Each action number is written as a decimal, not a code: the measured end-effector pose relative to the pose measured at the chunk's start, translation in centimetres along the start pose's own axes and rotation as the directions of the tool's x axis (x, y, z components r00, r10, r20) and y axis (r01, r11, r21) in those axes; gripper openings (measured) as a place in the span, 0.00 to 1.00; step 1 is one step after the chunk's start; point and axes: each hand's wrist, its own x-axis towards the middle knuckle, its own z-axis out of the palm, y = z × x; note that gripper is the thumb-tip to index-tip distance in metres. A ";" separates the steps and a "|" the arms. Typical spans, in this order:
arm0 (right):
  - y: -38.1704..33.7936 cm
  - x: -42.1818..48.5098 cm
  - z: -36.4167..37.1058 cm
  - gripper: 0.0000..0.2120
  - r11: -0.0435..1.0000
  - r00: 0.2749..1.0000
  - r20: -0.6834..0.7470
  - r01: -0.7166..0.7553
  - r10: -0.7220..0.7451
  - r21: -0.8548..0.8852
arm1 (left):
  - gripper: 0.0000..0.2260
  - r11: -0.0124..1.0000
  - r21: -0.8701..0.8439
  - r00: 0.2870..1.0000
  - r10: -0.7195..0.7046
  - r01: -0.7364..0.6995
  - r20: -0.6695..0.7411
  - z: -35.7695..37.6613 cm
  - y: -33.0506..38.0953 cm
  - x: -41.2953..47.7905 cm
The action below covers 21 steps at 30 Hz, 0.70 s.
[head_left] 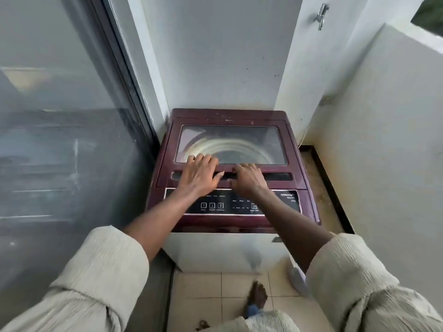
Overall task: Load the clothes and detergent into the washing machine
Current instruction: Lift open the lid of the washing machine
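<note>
A maroon top-loading washing machine (pixel 239 116) stands in a narrow corner. Its lid (pixel 291 161) is down, and the drum shows through the glass window (pixel 239 140). My left hand (pixel 200 174) lies flat on the front of the lid, fingers spread over the window's lower edge. My right hand (pixel 248 179) rests beside it on the dark handle recess (pixel 279 176), fingers curled at the slot. The black control panel (pixel 215 204) lies just under my wrists. No clothes or detergent are in view.
A glass sliding door (pixel 60 116) closes off the left side. White walls stand behind and to the right, with a tap (pixel 321 15) high on the wall. A dark-edged ledge (pixel 328 185) runs right of the machine. My bare foot (pixel 257 295) is on the tiled floor.
</note>
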 end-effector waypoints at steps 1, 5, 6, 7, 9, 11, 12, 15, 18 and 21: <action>-0.2 -0.4 0.7 0.18 1.000 0.998 0.053 -0.013 0.014 -0.013 | 0.19 1.000 -0.013 0.996 0.016 -0.014 0.090 0.7 0.5 -0.8; -0.6 -1.1 2.2 0.17 0.998 0.994 0.101 -0.030 0.035 -0.048 | 0.18 0.996 -0.088 0.967 0.000 0.023 0.255 3.0 1.8 -2.4; -0.6 -1.0 2.2 0.17 0.998 0.993 0.106 -0.038 0.043 -0.047 | 0.17 0.992 -0.117 0.966 -0.009 0.040 0.257 2.9 1.8 -2.4; -0.4 -0.9 2.3 0.17 0.998 0.993 0.106 -0.041 0.046 -0.044 | 0.16 0.990 -0.131 0.966 -0.007 0.043 0.259 2.9 1.7 -2.4; -0.1 -0.9 2.4 0.19 0.997 0.989 0.132 -0.054 0.061 -0.056 | 0.16 0.991 -0.133 0.962 0.005 0.032 0.273 2.8 1.5 -2.6; 0.1 -0.9 2.5 0.22 0.995 0.985 0.161 -0.051 0.064 -0.081 | 0.16 0.989 -0.142 0.961 0.010 0.031 0.276 2.8 1.3 -2.7; -0.1 -0.7 2.3 0.23 0.995 0.984 0.167 -0.046 0.060 -0.089 | 0.18 0.988 -0.152 0.966 0.013 0.027 0.260 2.7 1.0 -2.7; -1.0 0.0 0.7 0.26 0.995 0.979 0.186 -0.066 0.079 -0.077 | 0.23 0.982 -0.190 0.977 0.021 0.020 0.212 1.9 0.2 -2.5; -1.6 1.1 -2.4 0.21 0.999 0.995 0.093 -0.043 0.046 -0.029 | 0.24 0.971 -0.240 0.992 0.040 -0.010 0.121 0.7 -1.1 -2.3; -1.9 2.3 -6.3 0.16 1.000 0.999 -0.031 -0.019 0.020 0.021 | 0.21 0.970 -0.233 0.990 0.045 -0.075 -0.133 -1.6 -1.8 -0.6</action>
